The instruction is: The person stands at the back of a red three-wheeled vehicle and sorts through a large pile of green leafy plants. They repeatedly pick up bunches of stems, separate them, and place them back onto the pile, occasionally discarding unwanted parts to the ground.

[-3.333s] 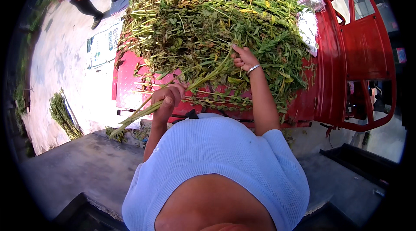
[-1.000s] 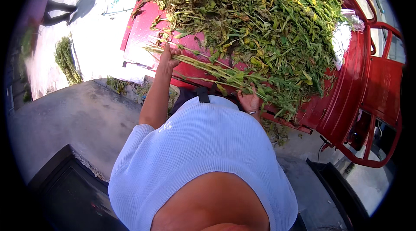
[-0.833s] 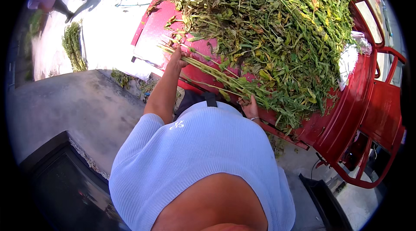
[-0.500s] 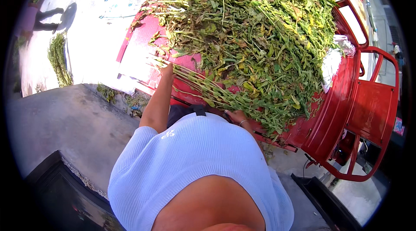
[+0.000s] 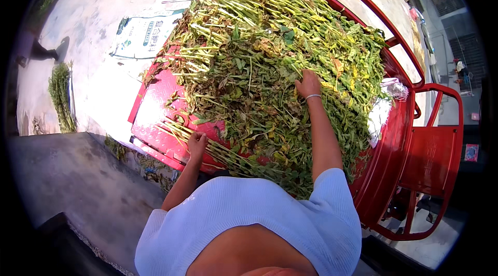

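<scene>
A thick heap of cut leafy plants (image 5: 270, 79), green with yellow and brown leaves, covers the red metal cargo bed (image 5: 161, 102). My left hand (image 5: 197, 145) is closed round a bundle of bare plant stalks (image 5: 220, 152) along the near edge. The bundle's cut ends stick out to the left, and its leafy tops run into the heap on the right. Stretched out over the heap, my right hand (image 5: 309, 85) has its fingers curled onto leafy stalks near the middle; the fingertips are partly hidden among the leaves.
Red tubular railing (image 5: 373, 19) borders the far side, and a red seat frame (image 5: 430, 157) stands at the right. A white sack (image 5: 380, 115) lies against the bed's right end. A printed sack (image 5: 145, 35) and a plant bundle (image 5: 61, 97) lie on the ground at left, near a person's legs (image 5: 42, 52).
My right hand has moved from close to my body, at the near edge, up and forward onto the heap. The left hand still grips the stalks. The view has shifted.
</scene>
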A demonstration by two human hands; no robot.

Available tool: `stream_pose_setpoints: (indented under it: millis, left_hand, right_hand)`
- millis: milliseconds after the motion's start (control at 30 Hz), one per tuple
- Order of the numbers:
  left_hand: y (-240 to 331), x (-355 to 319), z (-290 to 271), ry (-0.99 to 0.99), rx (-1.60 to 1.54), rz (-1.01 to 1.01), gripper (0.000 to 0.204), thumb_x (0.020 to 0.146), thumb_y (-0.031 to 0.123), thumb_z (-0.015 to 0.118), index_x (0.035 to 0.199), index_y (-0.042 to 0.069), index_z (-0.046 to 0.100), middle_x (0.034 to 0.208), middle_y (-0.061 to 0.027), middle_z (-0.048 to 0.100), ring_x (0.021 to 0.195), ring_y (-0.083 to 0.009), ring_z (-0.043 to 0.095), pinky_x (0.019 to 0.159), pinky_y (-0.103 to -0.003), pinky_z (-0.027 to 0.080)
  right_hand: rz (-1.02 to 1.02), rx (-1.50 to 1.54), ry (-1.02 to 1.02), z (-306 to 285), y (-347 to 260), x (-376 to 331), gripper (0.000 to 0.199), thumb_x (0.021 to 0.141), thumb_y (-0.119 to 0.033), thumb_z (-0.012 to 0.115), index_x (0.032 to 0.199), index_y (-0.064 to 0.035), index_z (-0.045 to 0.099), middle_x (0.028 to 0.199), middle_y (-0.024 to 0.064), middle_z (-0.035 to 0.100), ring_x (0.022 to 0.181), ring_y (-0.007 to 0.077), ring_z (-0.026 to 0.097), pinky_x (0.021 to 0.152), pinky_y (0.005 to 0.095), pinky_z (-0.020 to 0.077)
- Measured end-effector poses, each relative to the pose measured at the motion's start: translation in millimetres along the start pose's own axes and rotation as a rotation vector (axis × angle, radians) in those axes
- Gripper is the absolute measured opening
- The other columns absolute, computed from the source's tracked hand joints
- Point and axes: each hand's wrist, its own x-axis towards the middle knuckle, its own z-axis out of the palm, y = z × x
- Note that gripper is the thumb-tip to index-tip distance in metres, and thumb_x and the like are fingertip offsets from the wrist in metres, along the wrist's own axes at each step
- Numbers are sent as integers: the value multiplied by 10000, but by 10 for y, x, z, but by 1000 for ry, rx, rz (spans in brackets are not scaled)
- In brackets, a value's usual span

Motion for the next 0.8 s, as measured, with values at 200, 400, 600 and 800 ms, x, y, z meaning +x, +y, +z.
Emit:
stream_pose_setpoints:
  millis: [200, 400, 600, 800]
  left_hand:
    - [195, -34, 116, -103, -206, -91, 120, 859, 133, 576, 823, 21, 549, 682, -23, 563, 572, -87, 543, 510, -209, 460]
    - [566, 39, 312, -302, -196, -85, 135, 870, 165, 562, 846, 32, 558, 702, -26, 571, 589, -90, 553, 542, -224, 467]
    - [1167, 63, 534, -431, -334, -102, 199, 876, 200, 575, 952, 19, 550, 838, -41, 602, 712, -121, 581, 631, -250, 486]
    - [1583, 27, 885, -608, -748, -79, 731, 861, 275, 608, 1399, 60, 163, 1416, -130, 268, 1233, -262, 382, 967, -433, 394]
  right_hand:
    - [147, -68, -154, 257, -237, 463, 475, 731, -196, 678, 1150, -91, 479, 1013, 142, 533, 856, 320, 590, 716, 448, 511]
    - [-304, 217, 93, 125, 281, 6, 129, 713, -25, 583, 842, -33, 588, 750, 181, 548, 713, 351, 588, 626, 446, 480]
    - [-378, 472, 8, -776, 610, -840, 116, 725, -15, 559, 837, 11, 570, 686, 168, 542, 662, 318, 571, 611, 387, 447]
    - [-283, 643, -269, -515, 906, -1630, 101, 733, -41, 556, 726, 23, 478, 619, 144, 479, 582, 293, 504, 566, 358, 415]
